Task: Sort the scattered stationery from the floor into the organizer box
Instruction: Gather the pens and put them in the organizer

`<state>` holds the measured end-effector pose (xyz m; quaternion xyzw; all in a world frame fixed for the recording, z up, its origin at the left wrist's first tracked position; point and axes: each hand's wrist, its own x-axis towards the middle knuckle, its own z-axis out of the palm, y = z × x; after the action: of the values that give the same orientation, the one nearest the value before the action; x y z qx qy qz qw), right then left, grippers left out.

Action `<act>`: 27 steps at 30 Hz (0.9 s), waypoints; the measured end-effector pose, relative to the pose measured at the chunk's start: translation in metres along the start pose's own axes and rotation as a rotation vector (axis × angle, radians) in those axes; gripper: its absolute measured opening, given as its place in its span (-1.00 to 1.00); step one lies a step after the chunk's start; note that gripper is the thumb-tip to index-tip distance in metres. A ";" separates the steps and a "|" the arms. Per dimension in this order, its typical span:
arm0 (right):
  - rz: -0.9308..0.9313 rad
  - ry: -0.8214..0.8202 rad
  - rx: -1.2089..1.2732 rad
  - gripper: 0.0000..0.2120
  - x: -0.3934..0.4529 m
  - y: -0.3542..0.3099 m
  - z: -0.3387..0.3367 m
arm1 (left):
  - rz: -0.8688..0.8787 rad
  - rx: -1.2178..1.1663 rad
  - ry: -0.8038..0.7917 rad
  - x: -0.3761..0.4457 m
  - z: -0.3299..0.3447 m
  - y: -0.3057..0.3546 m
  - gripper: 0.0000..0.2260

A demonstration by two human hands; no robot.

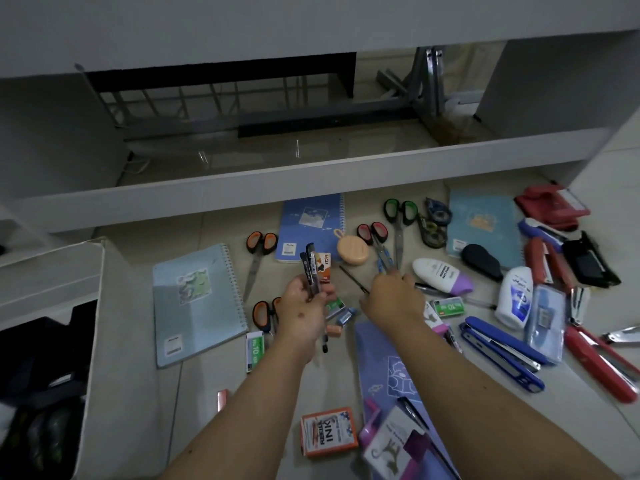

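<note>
Stationery lies scattered over the tiled floor. My left hand [304, 308] grips a bunch of black pens [310, 268], tips pointing up. My right hand [391, 299] pinches a thin dark pen [353, 279] and a blue pen [385, 260] just above the floor. Around the hands lie orange-handled scissors [259, 249], red-handled scissors [375, 235], a light blue spiral notebook [197, 303], a peach round case [352, 250] and small staple boxes [448, 304]. The white organizer box [100, 306] stands at the left with dark contents.
Blue staplers [502, 355] and red staplers [602, 362], white glue bottles [514, 296], correction tapes and a teal notebook [485, 226] crowd the right. An orange ink box [329, 432] and purple folder [391, 368] lie near me. A white shelf edge [277, 174] runs across ahead.
</note>
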<state>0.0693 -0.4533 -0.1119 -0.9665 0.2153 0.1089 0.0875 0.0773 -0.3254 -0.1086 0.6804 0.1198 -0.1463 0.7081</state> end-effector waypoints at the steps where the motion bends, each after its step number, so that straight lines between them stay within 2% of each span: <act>1: -0.004 0.024 0.035 -0.68 -0.002 0.001 -0.005 | 0.029 0.017 0.006 0.000 0.001 0.001 -0.76; 5: -0.055 0.082 0.185 -0.75 -0.013 0.010 -0.031 | 0.113 0.042 -0.007 -0.006 0.010 0.009 -0.73; 10: -0.165 0.031 0.651 -0.97 -0.033 0.028 -0.062 | 0.218 0.159 -0.055 -0.022 0.022 0.020 -0.72; 16: -0.185 -0.093 1.076 -0.88 -0.063 0.045 -0.099 | 0.344 0.367 -0.250 -0.052 0.042 0.037 -0.79; 18: -0.170 -0.084 1.132 -0.85 -0.069 0.054 -0.105 | 0.327 0.370 -0.341 -0.063 0.051 0.042 -0.77; 20: -0.135 -0.105 1.232 -0.91 -0.072 0.065 -0.106 | 0.249 0.311 -0.408 -0.073 0.061 0.044 -0.80; 22: -0.078 -0.103 1.311 -0.91 -0.071 0.078 -0.101 | 0.162 0.260 -0.417 -0.079 0.070 0.043 -0.84; 24: 0.013 -0.039 1.227 -0.85 -0.068 0.094 -0.088 | 0.075 0.185 -0.401 -0.084 0.077 0.038 -0.88; 26: 0.082 0.025 0.910 -0.84 -0.063 0.111 -0.065 | -0.015 0.084 -0.363 -0.085 0.084 0.029 -0.88; 27: 0.095 0.005 0.719 -0.84 -0.062 0.119 -0.052 | -0.053 0.045 -0.340 -0.085 0.086 0.024 -0.88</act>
<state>-0.0284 -0.5458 -0.0614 -0.8631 0.2848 0.0279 0.4161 0.0044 -0.4070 -0.0509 0.6581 0.0131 -0.2806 0.6986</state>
